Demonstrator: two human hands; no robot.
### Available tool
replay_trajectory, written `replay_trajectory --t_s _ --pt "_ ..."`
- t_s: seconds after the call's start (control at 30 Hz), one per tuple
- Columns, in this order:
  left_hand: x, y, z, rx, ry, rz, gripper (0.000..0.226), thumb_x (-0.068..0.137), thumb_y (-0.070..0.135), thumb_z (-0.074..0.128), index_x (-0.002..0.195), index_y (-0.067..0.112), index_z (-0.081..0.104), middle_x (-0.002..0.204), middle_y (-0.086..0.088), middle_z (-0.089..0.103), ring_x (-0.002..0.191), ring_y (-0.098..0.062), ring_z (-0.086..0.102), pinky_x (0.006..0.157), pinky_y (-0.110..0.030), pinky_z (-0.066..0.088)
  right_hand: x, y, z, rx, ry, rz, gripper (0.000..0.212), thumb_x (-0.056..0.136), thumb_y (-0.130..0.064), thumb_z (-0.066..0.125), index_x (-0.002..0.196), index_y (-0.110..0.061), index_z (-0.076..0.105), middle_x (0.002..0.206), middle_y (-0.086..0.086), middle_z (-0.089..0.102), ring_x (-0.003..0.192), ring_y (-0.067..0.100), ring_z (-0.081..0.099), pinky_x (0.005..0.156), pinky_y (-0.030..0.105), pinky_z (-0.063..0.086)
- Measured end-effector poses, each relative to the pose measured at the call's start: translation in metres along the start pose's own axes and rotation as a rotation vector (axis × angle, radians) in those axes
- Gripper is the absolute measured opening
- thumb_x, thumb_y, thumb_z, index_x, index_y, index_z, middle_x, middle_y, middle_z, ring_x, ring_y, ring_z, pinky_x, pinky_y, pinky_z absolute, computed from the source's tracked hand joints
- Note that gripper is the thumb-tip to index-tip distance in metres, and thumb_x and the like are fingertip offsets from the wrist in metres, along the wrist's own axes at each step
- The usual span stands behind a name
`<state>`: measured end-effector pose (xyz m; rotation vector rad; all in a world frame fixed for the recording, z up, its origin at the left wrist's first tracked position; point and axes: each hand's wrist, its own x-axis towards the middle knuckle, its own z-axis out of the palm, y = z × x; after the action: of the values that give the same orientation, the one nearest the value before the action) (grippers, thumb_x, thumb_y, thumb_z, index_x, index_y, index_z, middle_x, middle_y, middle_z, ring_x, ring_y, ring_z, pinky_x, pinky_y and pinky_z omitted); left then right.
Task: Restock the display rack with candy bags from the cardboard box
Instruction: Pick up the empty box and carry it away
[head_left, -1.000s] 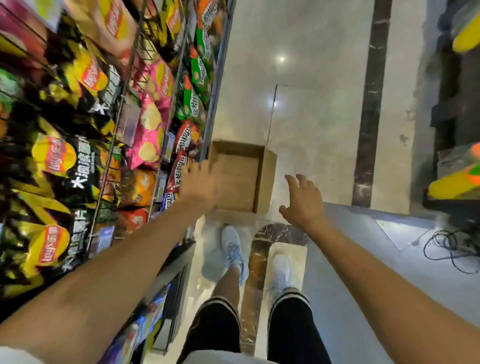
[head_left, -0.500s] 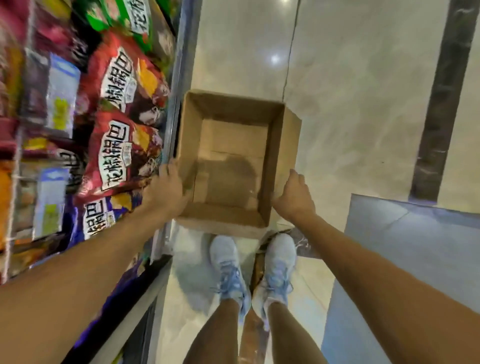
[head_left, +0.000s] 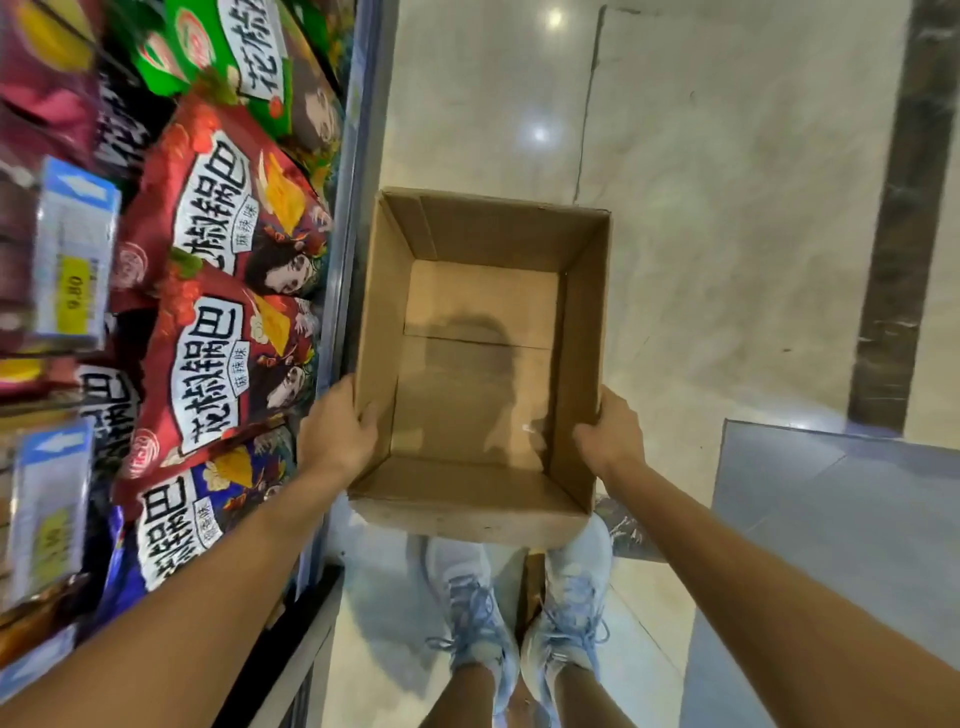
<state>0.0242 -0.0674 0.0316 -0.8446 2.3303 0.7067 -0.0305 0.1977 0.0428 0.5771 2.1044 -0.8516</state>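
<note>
Left hand (head_left: 337, 431) grips the left wall of the cardboard box (head_left: 582, 338), fingers curled over the rim. Right hand (head_left: 613, 436) grips the right wall the same way. So it's a two-handed hold at the near end.

Progress:
- Display rack (head_left: 353, 182) is on the person's left, just beside the box. The visible part is packed with candy bags (head_left: 208, 208) in red, green and blue, overlapping with no gap showing.
- The box is open-topped and its bottom is bare. No bags inside.
- Judgement: stock from this box is used up and restocking looks done or close to it. What's left is probably getting the empty box out of the way. Rack sections out of frame can't be checked.
- Can't tell if the box is sitting on the floor or already lifted.

Surroundings:
- Glossy tile floor (head_left: 727, 208) with a dark stripe (head_left: 904, 208) at far right.
- Grey mat (head_left: 831, 519) at lower right, apart from the box.
- Shoes (head_left: 478, 613) are directly below the box's near wall, so it's tight at the toes.
- Price tags (head_left: 72, 270) hang on the rack front, blurred.

Obstruction: the rack's edge is close to the left knuckles. Right side is open.
</note>
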Motion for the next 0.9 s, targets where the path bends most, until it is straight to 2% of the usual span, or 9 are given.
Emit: replay_trajectory --t_s 0.1,0.23,0.33,0.47,0.6,0.67,0.77,0.83,0.9 --pt "-0.027 0.031 -0.030 -0.094 0.036 0.046 0.025 0.099 0.018 0.053 0.121 0.008 0.060 0.113 -0.012 0.067 0.102 -0.034 0.063 0.088 -0.042 0.051 -0.029 -0.017 -0.038 -0.026 0.089 -0.088 0.030 0.085 0.002 0.053 0.103 -0.022 0.058 0.096 0.007 0.067 0.081 0.026 0.059 0.070 0.035 0.049" --pt "-0.084 0.086 -0.090 -0.186 0.166 0.078 0.027 0.100 0.016 0.052 0.121 0.003 0.061 0.111 -0.017 0.069 0.102 -0.037 0.063 0.084 -0.039 0.047 -0.089 -0.056 -0.099 -0.071 0.247 -0.171 0.039 0.089 -0.002 0.052 0.120 -0.022 0.062 0.091 0.006 0.067 0.075 0.027 0.058 0.069 0.036 0.053" --pt "-0.138 0.128 -0.148 -0.231 0.191 0.048 0.026 0.100 0.019 0.052 0.119 0.005 0.064 0.107 -0.020 0.068 0.100 -0.041 0.063 0.076 -0.038 0.043 -0.152 -0.086 -0.150 -0.080 0.297 -0.178 0.045 0.085 -0.003 0.054 0.124 -0.025 0.061 0.087 0.004 0.067 0.074 0.028 0.061 0.066 0.036 0.053" --pt "-0.212 0.183 -0.231 -0.289 0.193 0.058 0.029 0.100 0.021 0.052 0.123 0.006 0.062 0.111 -0.020 0.068 0.103 -0.039 0.062 0.070 -0.031 0.033 -0.243 -0.119 -0.217 -0.033 0.344 -0.231 0.051 0.079 -0.003 0.057 0.122 -0.029 0.061 0.087 0.002 0.070 0.079 0.031 0.066 0.068 0.044 0.057" --pt "-0.286 0.222 -0.308 -0.364 0.240 0.173 0.050 0.083 0.034 0.053 0.126 0.012 0.064 0.105 -0.017 0.073 0.098 -0.037 0.067 0.078 -0.039 0.050 -0.325 -0.155 -0.281 0.003 0.380 -0.301 0.039 0.081 -0.006 0.057 0.112 -0.028 0.066 0.091 0.005 0.073 0.083 0.032 0.067 0.070 0.043 0.056" --pt "-0.319 0.234 -0.337 -0.432 0.212 0.203 0.041 0.084 0.022 0.058 0.124 0.016 0.065 0.102 -0.008 0.073 0.096 -0.031 0.069 0.081 -0.035 0.053 -0.362 -0.168 -0.311 0.002 0.384 -0.291 0.033 0.080 -0.008 0.058 0.106 -0.026 0.067 0.089 0.007 0.073 0.083 0.034 0.066 0.069 0.039 0.054" --pt "-0.363 0.248 -0.369 -0.503 0.195 0.198 0.040 0.087 0.011 0.063 0.125 0.023 0.063 0.102 -0.002 0.070 0.097 -0.026 0.069 0.089 -0.042 0.055 -0.408 -0.176 -0.348 -0.009 0.379 -0.310 0.023 0.079 -0.008 0.057 0.093 -0.025 0.065 0.086 0.006 0.072 0.082 0.033 0.064 0.067 0.036 0.050" --pt "-0.387 0.254 -0.380 -0.519 0.217 0.193 0.045 0.090 0.006 0.062 0.132 0.020 0.060 0.107 -0.002 0.068 0.100 -0.023 0.066 0.091 -0.037 0.052 -0.431 -0.175 -0.365 -0.005 0.390 -0.336 0.028 0.079 -0.008 0.056 0.099 -0.025 0.067 0.087 0.004 0.072 0.083 0.031 0.065 0.069 0.036 0.052" --pt "-0.409 0.259 -0.386 -0.543 0.266 0.214 0.047 0.089 0.010 0.063 0.135 0.023 0.058 0.117 -0.004 0.069 0.106 -0.024 0.065 0.096 -0.042 0.052 -0.448 -0.172 -0.375 0.024 0.410 -0.359 0.037 0.081 -0.013 0.056 0.112 -0.030 0.066 0.089 0.000 0.072 0.083 0.028 0.066 0.074 0.039 0.056"
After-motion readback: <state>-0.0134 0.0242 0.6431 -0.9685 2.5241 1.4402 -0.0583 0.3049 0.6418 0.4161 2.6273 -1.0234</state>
